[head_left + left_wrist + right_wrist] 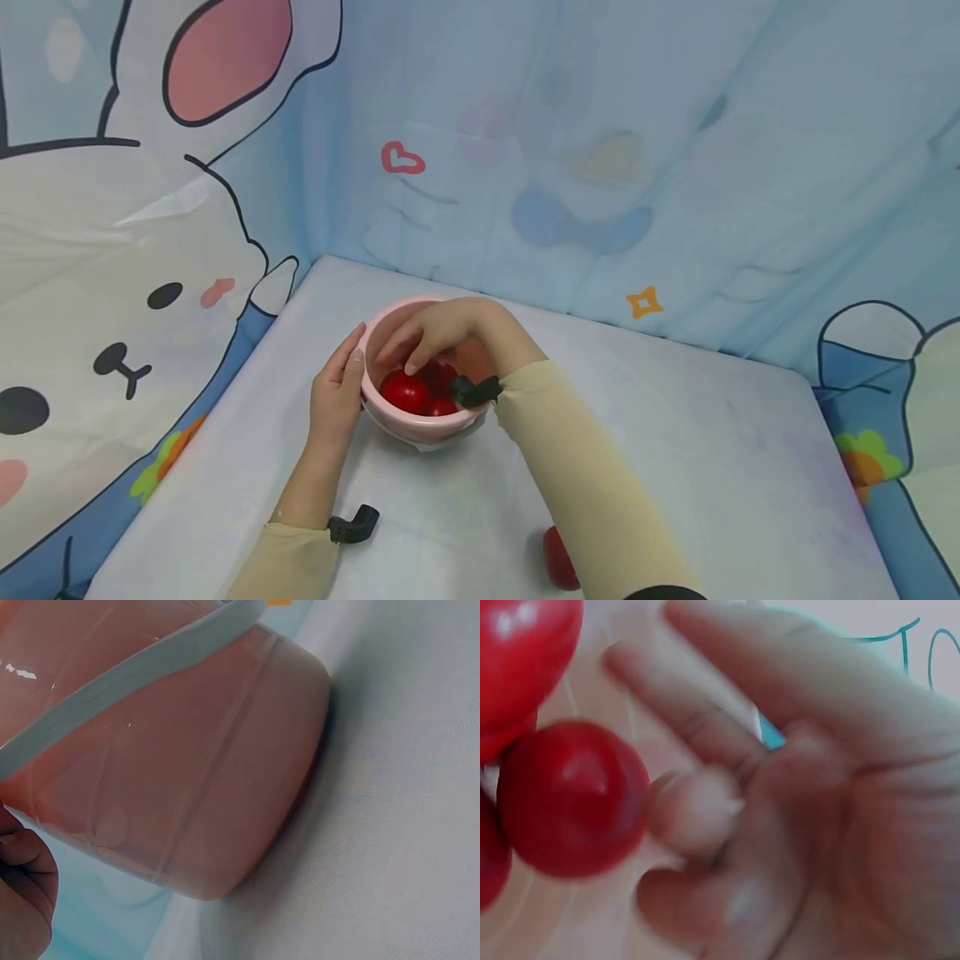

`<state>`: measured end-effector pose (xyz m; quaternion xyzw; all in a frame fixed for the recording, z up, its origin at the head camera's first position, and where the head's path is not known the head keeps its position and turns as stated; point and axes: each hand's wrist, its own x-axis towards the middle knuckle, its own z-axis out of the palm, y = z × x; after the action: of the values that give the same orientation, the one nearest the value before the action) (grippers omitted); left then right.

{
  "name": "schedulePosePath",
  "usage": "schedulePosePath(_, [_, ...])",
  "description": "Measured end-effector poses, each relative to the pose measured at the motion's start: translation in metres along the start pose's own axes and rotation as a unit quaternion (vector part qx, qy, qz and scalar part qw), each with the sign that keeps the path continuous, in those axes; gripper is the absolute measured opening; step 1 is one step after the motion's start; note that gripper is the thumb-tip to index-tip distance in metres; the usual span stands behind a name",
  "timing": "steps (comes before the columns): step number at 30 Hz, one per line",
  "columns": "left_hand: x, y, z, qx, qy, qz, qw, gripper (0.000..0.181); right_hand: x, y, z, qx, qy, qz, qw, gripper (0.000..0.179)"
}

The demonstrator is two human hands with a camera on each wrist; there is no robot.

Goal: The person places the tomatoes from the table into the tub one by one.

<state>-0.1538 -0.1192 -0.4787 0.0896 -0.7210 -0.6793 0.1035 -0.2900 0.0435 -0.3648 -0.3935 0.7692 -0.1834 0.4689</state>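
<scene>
A pink bucket (423, 429) with a pale grey handle (135, 686) stands on the white-covered table. Several glossy red balls (405, 392) lie inside it. At its left side my left hand (337, 396) holds the wall near the rim, thumb and fingertips against the outside. My right hand (450, 327) reaches down into the bucket from above, fingers loosely bent and nothing between them. In the right wrist view, its fingertips are close beside a round red ball (574, 799).
Another red object (558, 558) lies on the table (450, 517) near the front, partly hidden by the right sleeve. Printed blue cloth (570, 167) hangs behind the table and along its sides. Both wrists carry small black devices (355, 525).
</scene>
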Motion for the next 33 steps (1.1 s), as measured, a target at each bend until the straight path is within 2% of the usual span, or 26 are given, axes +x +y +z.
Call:
schedulePosePath(4, [0.000, 0.001, 0.002, 0.009, 0.001, 0.005, 0.9999, 0.043, -0.022, 0.004, -0.005, 0.006, 0.052, -0.031, 0.9982, 0.044])
schedulePosePath(9, [0.000, 0.003, 0.003, 0.006, -0.001, 0.007, 1.0000, 0.042, -0.062, 0.020, -0.002, 0.025, 0.107, -0.078, 0.9909, 0.042])
schedulePosePath(16, [-0.001, 0.001, 0.001, 0.022, 0.007, 0.019, 0.9995, 0.042, -0.130, 0.061, 0.027, 0.030, 0.171, -0.118, 0.9777, 0.035])
schedulePosePath(20, [-0.001, 0.000, 0.001, 0.023, 0.008, 0.012, 0.9996, 0.042, -0.161, 0.096, 0.062, 0.045, 0.183, -0.103, 0.9767, 0.034])
schedulePosePath(24, [-0.001, -0.002, 0.002, 0.023, 0.008, 0.015, 0.9996, 0.046, -0.180, 0.132, 0.110, 0.086, 0.186, -0.081, 0.9753, 0.037])
schedulePosePath(29, [-0.002, 0.000, 0.003, 0.023, 0.002, 0.015, 0.9996, 0.049, -0.188, 0.165, 0.169, 0.144, 0.184, -0.061, 0.9704, 0.043])
schedulePosePath(33, [-0.005, 0.004, 0.003, 0.029, 0.008, 0.008, 0.9995, 0.047, -0.184, 0.177, 0.207, 0.182, 0.175, -0.052, 0.9662, 0.049])
